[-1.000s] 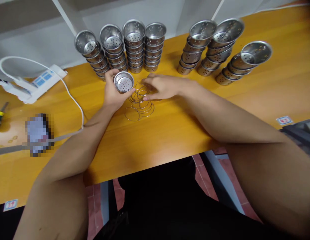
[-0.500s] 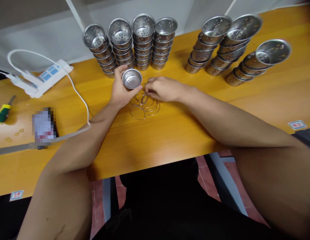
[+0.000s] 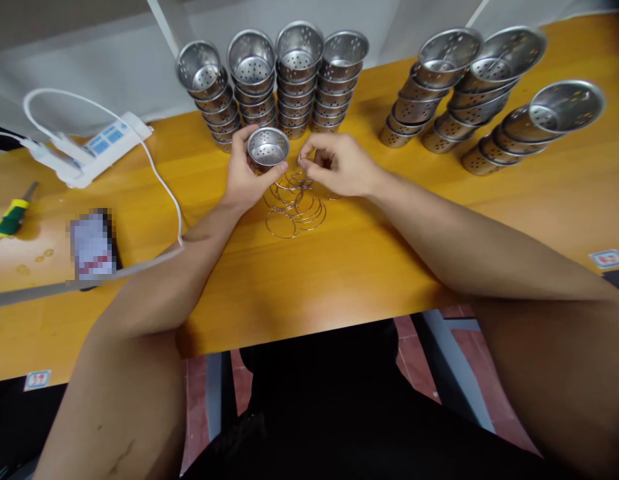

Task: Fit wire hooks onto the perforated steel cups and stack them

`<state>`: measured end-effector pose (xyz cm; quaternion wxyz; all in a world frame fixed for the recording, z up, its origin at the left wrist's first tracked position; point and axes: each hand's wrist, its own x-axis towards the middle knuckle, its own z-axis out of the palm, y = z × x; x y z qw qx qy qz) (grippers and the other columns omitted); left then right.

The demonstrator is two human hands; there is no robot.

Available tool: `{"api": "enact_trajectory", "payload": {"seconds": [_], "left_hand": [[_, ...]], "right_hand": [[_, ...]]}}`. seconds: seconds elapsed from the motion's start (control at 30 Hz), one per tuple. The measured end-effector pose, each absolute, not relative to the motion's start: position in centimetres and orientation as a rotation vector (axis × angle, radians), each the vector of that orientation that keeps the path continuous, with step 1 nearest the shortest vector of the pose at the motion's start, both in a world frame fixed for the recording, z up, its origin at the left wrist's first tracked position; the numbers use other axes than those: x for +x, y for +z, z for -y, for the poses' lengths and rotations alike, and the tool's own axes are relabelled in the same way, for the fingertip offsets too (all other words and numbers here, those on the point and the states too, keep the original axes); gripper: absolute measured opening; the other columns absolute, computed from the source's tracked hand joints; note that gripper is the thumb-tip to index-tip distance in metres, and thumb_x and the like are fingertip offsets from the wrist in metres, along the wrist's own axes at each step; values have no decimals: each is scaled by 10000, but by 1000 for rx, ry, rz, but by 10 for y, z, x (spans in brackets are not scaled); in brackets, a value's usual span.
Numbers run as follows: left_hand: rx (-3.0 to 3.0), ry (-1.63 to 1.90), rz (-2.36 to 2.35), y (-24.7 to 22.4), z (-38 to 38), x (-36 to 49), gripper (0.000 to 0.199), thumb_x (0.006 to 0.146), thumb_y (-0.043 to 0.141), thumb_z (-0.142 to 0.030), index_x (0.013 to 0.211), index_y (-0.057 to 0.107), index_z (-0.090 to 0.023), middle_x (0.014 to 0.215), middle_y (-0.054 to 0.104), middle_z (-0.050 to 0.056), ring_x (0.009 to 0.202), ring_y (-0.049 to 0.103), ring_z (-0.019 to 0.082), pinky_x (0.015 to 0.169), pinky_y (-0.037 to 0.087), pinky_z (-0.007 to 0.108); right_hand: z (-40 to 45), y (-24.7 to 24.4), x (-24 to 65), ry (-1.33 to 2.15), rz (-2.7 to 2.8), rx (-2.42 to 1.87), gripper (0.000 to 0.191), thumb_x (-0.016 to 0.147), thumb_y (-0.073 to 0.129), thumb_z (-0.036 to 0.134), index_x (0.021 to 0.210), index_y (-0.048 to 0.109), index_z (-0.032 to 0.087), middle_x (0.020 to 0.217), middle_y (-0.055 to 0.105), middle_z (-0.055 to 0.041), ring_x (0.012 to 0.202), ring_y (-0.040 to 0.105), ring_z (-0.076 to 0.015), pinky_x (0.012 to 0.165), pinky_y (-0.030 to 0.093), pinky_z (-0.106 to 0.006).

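A perforated metal cup (image 3: 268,148) is in my left hand (image 3: 244,170), its open mouth tilted up toward me. My left fingers and thumb wrap around its side. Just to the right, my right hand (image 3: 339,163) is closed in a pinch, thumb against fingertips; whatever is between them is too small to make out. Below both hands lies a loose, overlapping pile of thin wire rings (image 3: 294,217) on the wooden table (image 3: 309,287). Part of the pile is hidden under my right hand.
Stacks of perforated cups (image 3: 299,67) line the back, and leaning stacks (image 3: 509,127) stand at the right. To the left are a white power strip (image 3: 109,147) with its cable, a phone (image 3: 94,247) and a green-yellow screwdriver (image 3: 12,217).
My right hand has lifted slightly from the wire rings, its fingers turning into a clearer pinch. The cup in my left hand has risen slightly in view. The whole view has shifted a little.
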<state>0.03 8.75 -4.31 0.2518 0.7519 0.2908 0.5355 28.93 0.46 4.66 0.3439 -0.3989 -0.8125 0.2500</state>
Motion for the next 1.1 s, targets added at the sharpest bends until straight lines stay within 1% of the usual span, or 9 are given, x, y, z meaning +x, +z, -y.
{"api": "enact_trajectory", "payload": {"seconds": [0.07,0.2,0.33,0.47,0.6,0.73,0.93,1.03,1.1], "left_hand": [[2061,1445,-775,-47,-92,-1,972,1073,1024,-784,1804,545,-358,1624,783,152,1540,858,356,1414,727,614],[2122,1378,-742,-51,-96,-4,1036,1063,1008,-845,1823,511,-347,1630,769,138,1604,823,370,1455,681,613],[2141,1362,-723,-47,-93,-5,1077,1015,980,-962,1773,531,-341,1605,762,125,1576,831,373,1426,691,597],[2141,1343,-763,-44,-91,-6,1109,986,955,-1027,1752,543,-338,1612,762,135,1548,842,368,1400,712,582],[2146,1317,-797,-44,-90,-6,1082,996,981,-978,1771,547,-360,1652,762,146,1601,827,397,1409,714,613],[2146,1280,-839,-35,-82,-4,1052,1010,1000,-929,1776,564,-355,1643,782,153,1618,821,417,1422,701,660],[2167,1299,-872,-20,-68,-7,1010,937,1090,-893,1660,674,-323,1600,799,140,1646,791,449,1487,631,734],[2174,1330,-887,-21,-67,-8,992,922,1114,-872,1616,686,-307,1559,801,131,1613,803,441,1481,634,731],[2170,1337,-892,-22,-67,-8,1011,931,1105,-879,1634,657,-308,1544,804,130,1590,812,424,1471,648,706]], "right_hand": [[-8,41,287,696,1984,-1032,585,1241,757,882,1240,774,298,1091,845,-106,978,763,-286,905,716,-493],[-19,29,282,759,1790,-1002,749,1190,689,1053,1305,748,315,1118,861,-122,1008,820,-315,889,763,-514],[-24,20,277,770,1705,-1001,829,1169,609,1125,1361,745,330,1105,846,-126,1038,840,-329,907,778,-517],[-18,23,276,667,1711,-1073,840,1229,487,1090,1426,774,325,1109,847,-140,1105,869,-361,1045,788,-567],[-10,34,277,597,1782,-1197,867,1278,392,1016,1571,778,298,1149,856,-176,1149,861,-421,1141,753,-666],[-8,37,277,537,1801,-1242,895,1303,299,968,1679,749,292,1118,831,-173,1135,834,-433,1154,728,-687],[-8,31,273,535,1791,-1253,899,1314,277,951,1671,756,279,1085,814,-163,1065,823,-405,1076,755,-646],[-7,29,270,540,1845,-1239,936,1316,243,962,1646,765,259,1127,820,-171,1042,823,-379,1033,766,-604],[-5,28,268,533,1885,-1222,925,1313,285,974,1667,752,259,1132,805,-159,1013,804,-362,1006,760,-582]]}}
